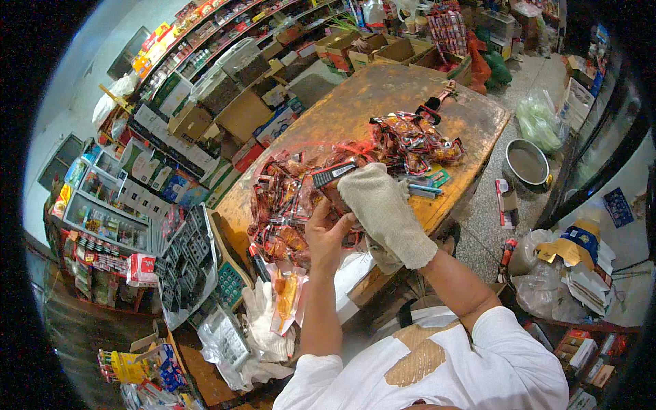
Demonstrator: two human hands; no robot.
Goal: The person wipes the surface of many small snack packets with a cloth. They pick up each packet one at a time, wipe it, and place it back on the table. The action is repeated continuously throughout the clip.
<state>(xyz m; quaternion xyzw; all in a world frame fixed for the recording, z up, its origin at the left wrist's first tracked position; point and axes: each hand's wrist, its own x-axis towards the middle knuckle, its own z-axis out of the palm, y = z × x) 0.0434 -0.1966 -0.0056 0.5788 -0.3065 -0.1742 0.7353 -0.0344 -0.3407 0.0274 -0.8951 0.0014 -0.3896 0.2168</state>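
Over the near side of a worn wooden table [302, 123], my bare left hand [328, 228] pinches a packet of food [333, 175] with a black label strip. My right hand [384, 210] wears a beige cloth mitt and lies against the same packet; the mitt hides its fingers, so I cannot tell whether they grip. A heap of glossy red-brown sealed packets [284, 215] spreads to the left of my hands. A second heap of packets [410, 138] sits beyond them, with red netting [359, 148] between the two.
Pens [425, 189] and a green card [439, 178] lie right of the mitt. At the near left are white gloves [264, 318], an orange packet [284, 297] and a calculator [230, 284]. A metal basin [527, 161] stands on the floor to the right; cardboard boxes [389, 51] line the far end.
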